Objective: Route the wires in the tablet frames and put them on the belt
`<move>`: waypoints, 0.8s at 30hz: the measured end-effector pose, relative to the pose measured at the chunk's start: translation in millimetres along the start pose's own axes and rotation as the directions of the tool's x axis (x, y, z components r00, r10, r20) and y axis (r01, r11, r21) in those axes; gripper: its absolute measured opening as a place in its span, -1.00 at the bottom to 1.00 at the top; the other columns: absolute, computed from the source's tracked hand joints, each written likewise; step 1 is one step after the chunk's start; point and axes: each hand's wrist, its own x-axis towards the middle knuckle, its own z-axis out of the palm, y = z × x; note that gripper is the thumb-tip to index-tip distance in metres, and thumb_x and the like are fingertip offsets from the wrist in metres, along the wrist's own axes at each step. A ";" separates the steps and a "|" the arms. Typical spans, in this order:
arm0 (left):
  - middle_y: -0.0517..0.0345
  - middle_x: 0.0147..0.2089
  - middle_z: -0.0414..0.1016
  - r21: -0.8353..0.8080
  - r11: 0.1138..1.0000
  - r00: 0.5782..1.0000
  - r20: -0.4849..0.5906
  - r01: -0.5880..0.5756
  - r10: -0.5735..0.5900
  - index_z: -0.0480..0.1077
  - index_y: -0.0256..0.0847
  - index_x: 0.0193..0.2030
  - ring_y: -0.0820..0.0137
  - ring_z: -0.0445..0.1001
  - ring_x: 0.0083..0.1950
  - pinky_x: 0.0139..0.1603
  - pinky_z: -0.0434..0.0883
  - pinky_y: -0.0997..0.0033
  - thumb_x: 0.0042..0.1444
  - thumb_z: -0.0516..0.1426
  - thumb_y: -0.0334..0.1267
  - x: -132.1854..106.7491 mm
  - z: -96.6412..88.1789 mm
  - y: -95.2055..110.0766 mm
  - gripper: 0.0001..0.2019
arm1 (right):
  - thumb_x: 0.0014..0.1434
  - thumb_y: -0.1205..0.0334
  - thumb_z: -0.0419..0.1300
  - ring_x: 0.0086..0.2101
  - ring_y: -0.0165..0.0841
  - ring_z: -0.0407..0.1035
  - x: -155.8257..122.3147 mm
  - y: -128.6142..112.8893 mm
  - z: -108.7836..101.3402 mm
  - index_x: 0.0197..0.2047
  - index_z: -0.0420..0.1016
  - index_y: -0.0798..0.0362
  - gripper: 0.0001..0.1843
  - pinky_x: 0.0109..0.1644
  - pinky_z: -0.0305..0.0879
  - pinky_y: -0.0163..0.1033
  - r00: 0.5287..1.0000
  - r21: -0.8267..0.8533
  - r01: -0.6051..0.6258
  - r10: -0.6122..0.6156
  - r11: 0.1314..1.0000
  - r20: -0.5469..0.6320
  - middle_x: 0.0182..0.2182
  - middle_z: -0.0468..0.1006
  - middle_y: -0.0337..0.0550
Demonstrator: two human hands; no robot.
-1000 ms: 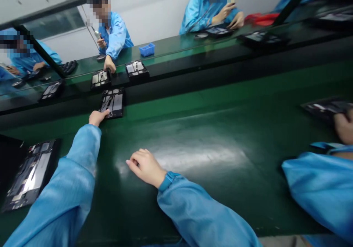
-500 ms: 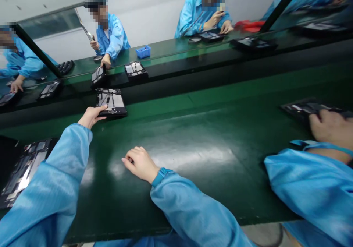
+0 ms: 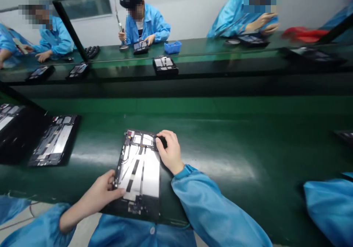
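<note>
An opened tablet chassis point(image 3: 139, 171) with white panels and black strips lies on the green belt point(image 3: 226, 144) right in front of me. My left hand point(image 3: 103, 193) grips its left edge near the lower corner, thumb on top. My right hand point(image 3: 170, 152) rests curled on the upper right corner of the chassis, its fingertips pressed on a small dark part there. Both my arms wear blue sleeves.
Another opened chassis point(image 3: 53, 140) lies to the left, with a dark tray point(image 3: 11, 129) beside it. A neighbour's blue sleeve point(image 3: 328, 206) is at the right. Across the belt sit several people in blue coats, with a blue bin point(image 3: 172, 47) and more trays point(image 3: 164, 64).
My left hand pulled the chassis from the far side of the belt to right in front of me. My right hand moved from the bare belt onto its upper right corner. My view turned left.
</note>
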 end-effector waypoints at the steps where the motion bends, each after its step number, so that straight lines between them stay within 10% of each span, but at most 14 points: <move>1: 0.15 -0.35 0.52 0.125 0.992 0.999 0.035 -0.006 0.001 0.38 -0.15 -0.21 0.29 0.50 -0.35 -0.40 0.35 0.37 0.05 0.21 0.05 -5.3 -2.1 -1.3 -0.67 | 0.29 0.21 0.06 -0.09 -0.20 0.33 -0.6 0.4 2.3 -0.16 0.44 0.04 -0.84 0.05 0.26 -0.07 0.999 0.008 0.014 -0.015 1.000 0.048 -0.16 0.48 -0.02; 7: 0.10 -0.24 0.49 0.613 0.783 0.973 -0.095 -0.109 0.210 0.39 -0.15 -0.13 0.29 0.47 -0.29 -0.32 0.28 0.35 0.18 0.08 0.00 -10.4 -19.2 21.5 -0.72 | 0.31 0.21 0.07 -0.10 -0.21 0.37 0.5 2.9 6.0 -0.20 0.46 0.03 -0.84 0.04 0.29 -0.07 0.985 -0.023 0.052 -0.047 0.998 0.164 -0.17 0.51 -0.02; 13: -0.21 -0.17 0.49 0.815 0.545 0.957 0.038 -0.196 0.287 0.47 -0.29 -0.15 0.10 0.50 -0.18 -0.29 0.37 0.24 0.19 0.02 -0.35 2.6 9.5 47.3 -0.79 | 0.29 0.22 0.08 -0.13 -0.21 0.36 1.3 -7.1 8.6 -0.25 0.45 0.03 -0.85 0.01 0.28 -0.07 0.980 -0.132 0.115 -0.091 0.984 0.175 -0.21 0.50 -0.04; 24: -0.28 -0.27 0.55 0.783 0.603 0.974 0.013 -0.152 0.228 0.46 -0.32 -0.20 0.07 0.57 -0.27 -0.32 0.40 0.22 0.06 0.07 -0.36 10.1 6.0 59.7 -0.80 | 0.12 0.41 0.17 -0.23 -0.25 0.36 33.1 -52.9 33.5 -0.23 0.47 0.01 -0.84 -0.15 0.22 -0.23 0.825 -0.449 0.238 0.065 0.861 0.562 -0.28 0.55 -0.13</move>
